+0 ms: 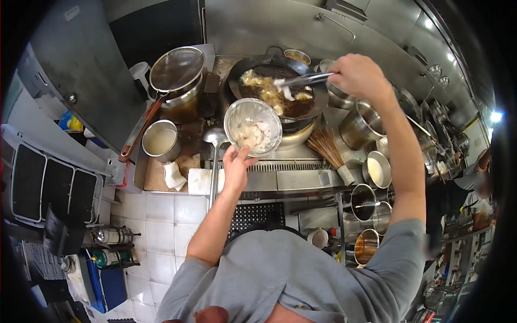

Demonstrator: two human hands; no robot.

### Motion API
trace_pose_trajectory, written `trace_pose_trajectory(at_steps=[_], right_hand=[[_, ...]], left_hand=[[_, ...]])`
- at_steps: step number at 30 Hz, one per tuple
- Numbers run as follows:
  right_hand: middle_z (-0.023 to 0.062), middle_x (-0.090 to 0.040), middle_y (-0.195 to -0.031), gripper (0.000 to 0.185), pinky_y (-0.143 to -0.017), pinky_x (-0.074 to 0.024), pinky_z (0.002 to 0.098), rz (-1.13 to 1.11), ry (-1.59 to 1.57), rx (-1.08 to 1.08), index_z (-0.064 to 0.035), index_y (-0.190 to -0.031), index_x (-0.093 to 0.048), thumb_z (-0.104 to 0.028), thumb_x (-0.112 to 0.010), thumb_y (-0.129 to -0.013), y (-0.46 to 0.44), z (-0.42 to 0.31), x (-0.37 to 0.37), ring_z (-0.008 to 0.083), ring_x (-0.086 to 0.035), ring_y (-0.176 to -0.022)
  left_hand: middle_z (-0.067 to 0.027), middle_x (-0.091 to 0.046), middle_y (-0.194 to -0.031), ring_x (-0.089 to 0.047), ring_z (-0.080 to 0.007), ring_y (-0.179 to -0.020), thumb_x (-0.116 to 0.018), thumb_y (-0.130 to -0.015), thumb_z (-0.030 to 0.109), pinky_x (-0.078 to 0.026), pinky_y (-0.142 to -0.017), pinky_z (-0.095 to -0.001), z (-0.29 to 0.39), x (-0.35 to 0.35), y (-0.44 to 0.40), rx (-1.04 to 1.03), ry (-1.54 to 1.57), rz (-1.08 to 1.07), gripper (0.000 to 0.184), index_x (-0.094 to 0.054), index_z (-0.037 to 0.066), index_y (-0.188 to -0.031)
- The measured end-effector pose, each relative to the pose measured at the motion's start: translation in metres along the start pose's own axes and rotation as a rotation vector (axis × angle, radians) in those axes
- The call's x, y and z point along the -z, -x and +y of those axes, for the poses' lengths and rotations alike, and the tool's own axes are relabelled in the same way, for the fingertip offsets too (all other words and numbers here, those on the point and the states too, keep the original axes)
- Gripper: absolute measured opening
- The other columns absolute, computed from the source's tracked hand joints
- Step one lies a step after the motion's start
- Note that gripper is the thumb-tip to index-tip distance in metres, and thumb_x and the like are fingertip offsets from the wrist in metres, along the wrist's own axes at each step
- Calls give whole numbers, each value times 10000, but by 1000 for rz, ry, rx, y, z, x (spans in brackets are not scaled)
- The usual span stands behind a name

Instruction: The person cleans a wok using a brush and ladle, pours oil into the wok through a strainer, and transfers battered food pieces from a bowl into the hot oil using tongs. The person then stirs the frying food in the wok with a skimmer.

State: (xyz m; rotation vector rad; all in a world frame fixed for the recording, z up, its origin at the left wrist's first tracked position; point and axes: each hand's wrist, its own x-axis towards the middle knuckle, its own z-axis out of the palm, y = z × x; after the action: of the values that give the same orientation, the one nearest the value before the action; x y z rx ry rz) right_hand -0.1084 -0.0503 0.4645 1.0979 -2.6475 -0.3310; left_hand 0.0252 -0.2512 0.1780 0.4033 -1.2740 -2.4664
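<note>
My left hand [236,166] grips the lower rim of a metal bowl [252,110], which is tilted and holds pale, wet, batter-coated pieces [256,134]. Just beyond the bowl sits a large dark wok [320,102] of hot-looking brown oil. Golden pieces [269,97] float in it, mostly toward its left and middle. My right hand [358,75] is closed around metal tongs [312,79] that reach over the wok from the right. White, batter-covered food [285,90] is at the tongs' tips, at the oil; whether it is still pinched I cannot tell.
A wire strainer [177,69] rests on a pot at the left, near a pot of pale liquid [161,141]. A ladle [215,137] lies beside the bowl. At the right are a bamboo brush [327,148] and a steel pot [355,129]. Another person [458,188] stands far right.
</note>
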Motion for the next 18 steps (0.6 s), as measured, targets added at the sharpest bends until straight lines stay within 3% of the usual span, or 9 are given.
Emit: trace_pose_trajectory(at_steps=[3,5,9,14,18], right_hand=[[134,-677,-803,159,-710,-515,431,75,-36,-131,-127,-861,-726,-238,-651,-774,-8,24,2,329,-650,-790],[134,-693,-853,185,-749,-529,406,-115,56,-200,-87,-893,-723,-182,-623,-769,-16,29,-21,302,-666,-854],[185,-685,-964,252,-808,-537,395,-285,107,-241,-18,-902,-709,-111,-556,-726,-30,41,-121,298,-667,-940],[196,-681,-968,246,-789,-540,412,-250,7,-294,-23,-932,-695,-185,-566,-799,-1,46,-219,323,-666,-926],[209,-674,-917,308,-766,-534,445,-60,-149,-462,1,-897,-641,-294,-555,-876,30,40,-262,356,-668,-857]], left_hand=[[-90,-618,-1060,-616,-186,-927,-550,-897,77,-565,-738,-355,1,0,-3,-10,31,5,203,-587,-11,-1076],[-98,-619,-1062,-616,-192,-940,-543,-900,78,-563,-748,-364,3,0,-4,-7,37,8,203,-584,-13,-1077],[-104,-620,-1066,-615,-190,-949,-541,-898,69,-561,-763,-365,11,6,1,-19,17,42,210,-578,-15,-1087],[-91,-624,-1055,-611,-174,-952,-544,-897,66,-566,-755,-351,17,20,7,-26,10,71,210,-585,-7,-1090],[-81,-627,-1046,-610,-170,-953,-541,-902,69,-565,-756,-353,19,25,12,-24,21,68,213,-586,-3,-1097]])
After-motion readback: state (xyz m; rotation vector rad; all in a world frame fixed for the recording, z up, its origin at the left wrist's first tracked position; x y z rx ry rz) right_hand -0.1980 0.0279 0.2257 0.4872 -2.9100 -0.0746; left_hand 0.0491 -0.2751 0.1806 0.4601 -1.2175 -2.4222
